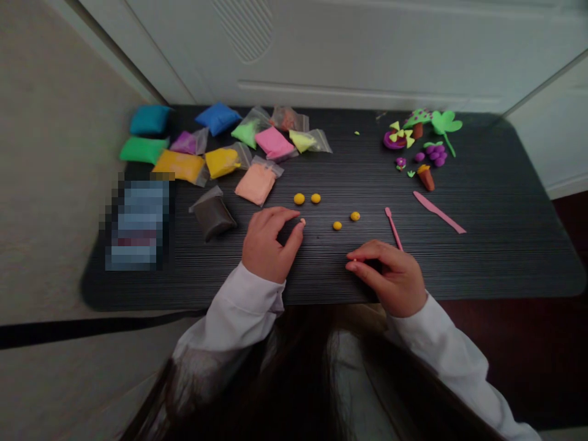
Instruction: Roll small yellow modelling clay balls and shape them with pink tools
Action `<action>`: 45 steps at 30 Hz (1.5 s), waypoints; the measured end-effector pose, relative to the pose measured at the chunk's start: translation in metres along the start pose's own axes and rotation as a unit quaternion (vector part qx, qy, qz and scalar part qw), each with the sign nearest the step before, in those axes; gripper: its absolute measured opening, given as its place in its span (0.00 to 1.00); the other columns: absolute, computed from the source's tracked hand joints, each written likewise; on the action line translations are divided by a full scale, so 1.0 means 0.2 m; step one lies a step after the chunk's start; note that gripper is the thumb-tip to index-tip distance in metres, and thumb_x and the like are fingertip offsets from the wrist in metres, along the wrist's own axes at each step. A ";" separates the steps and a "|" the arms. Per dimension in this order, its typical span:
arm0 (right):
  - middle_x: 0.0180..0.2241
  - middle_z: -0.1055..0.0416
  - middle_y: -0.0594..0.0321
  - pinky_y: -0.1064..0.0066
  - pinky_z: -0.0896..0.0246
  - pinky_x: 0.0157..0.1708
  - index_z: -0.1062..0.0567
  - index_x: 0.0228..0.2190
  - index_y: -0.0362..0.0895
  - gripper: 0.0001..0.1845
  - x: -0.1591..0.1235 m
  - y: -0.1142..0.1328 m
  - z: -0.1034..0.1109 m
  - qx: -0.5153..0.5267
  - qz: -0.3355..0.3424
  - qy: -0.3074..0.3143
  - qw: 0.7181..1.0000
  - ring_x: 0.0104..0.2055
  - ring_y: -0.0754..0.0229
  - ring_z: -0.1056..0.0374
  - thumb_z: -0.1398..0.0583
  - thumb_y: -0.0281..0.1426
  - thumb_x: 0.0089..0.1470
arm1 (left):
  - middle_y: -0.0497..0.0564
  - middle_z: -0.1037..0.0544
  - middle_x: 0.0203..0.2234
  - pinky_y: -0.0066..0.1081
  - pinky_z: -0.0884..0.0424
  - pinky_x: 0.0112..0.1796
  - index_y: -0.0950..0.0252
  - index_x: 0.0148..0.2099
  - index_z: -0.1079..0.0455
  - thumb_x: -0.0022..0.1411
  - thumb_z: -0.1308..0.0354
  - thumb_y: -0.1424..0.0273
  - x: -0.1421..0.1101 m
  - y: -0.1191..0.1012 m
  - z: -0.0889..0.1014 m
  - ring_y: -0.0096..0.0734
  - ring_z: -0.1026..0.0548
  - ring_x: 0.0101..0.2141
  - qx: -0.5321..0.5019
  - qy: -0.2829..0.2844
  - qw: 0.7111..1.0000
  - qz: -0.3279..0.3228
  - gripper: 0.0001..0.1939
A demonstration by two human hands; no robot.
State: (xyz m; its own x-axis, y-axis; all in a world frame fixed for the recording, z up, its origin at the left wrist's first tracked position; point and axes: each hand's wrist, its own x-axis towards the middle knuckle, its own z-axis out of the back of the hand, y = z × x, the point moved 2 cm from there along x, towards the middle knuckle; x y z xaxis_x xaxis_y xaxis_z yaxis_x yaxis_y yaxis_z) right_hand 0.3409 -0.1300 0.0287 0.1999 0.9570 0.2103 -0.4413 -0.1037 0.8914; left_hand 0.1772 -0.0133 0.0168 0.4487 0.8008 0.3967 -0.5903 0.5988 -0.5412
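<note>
My left hand (pixel 269 244) rests on the dark table (pixel 482 245), fingers curled, with a tiny peach bit of clay (pixel 302 221) at the thumb tip. My right hand (pixel 390 272) lies near the front edge, fingers pinched on a very small pale bit I cannot make out. Several small yellow clay balls (pixel 299 198) lie between and beyond the hands. A thin pink stick tool (pixel 394 227) lies just above the right hand. A peach clay bag (pixel 256 183) sits beyond the left hand.
Bags of coloured clay (pixel 184 165) are spread over the table's left back part, a brown one (pixel 212 215) nearest. Finished clay figures (pixel 420 138) stand at the back right. A pink plastic knife (pixel 438 212) lies to the right. A white door stands behind.
</note>
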 end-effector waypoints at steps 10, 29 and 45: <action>0.28 0.26 0.63 0.70 0.36 0.31 0.25 0.29 0.46 0.04 0.01 -0.01 -0.01 -0.031 -0.004 -0.027 0.999 0.30 0.63 0.32 0.39 0.32 0.48 | 0.55 0.25 0.37 0.38 0.34 0.44 0.66 0.40 0.28 0.56 0.46 0.68 0.01 0.00 -0.01 0.36 0.30 0.41 -0.053 -0.007 0.998 0.014 0.10; 0.24 0.30 0.63 0.69 0.43 0.29 0.26 0.41 0.48 0.14 -0.31 0.47 -0.06 -0.194 0.307 -0.113 0.925 0.28 0.63 0.38 0.42 0.26 0.50 | 0.52 0.24 0.30 0.26 0.37 0.32 0.69 0.32 0.24 0.49 0.38 0.71 -0.43 -0.49 0.36 0.26 0.32 0.31 -0.654 0.131 0.692 0.276 0.07; 0.32 0.28 0.61 0.69 0.34 0.34 0.30 0.42 0.47 0.16 -0.47 0.66 -0.01 -0.125 0.311 -0.125 0.934 0.35 0.62 0.33 0.42 0.24 0.50 | 0.55 0.23 0.30 0.29 0.36 0.38 0.71 0.33 0.25 0.53 0.41 0.74 -0.50 -0.63 0.49 0.27 0.29 0.33 -0.719 0.166 0.646 0.196 0.05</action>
State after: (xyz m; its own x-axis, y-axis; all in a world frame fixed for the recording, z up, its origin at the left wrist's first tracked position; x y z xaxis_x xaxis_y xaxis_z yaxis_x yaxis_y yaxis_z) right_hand 0.2611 -0.2328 0.1264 0.0211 0.6354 0.7719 -0.7250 -0.5219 0.4494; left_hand 0.1407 -0.1685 0.1189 0.7131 0.7004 -0.0310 0.4241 -0.4662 -0.7764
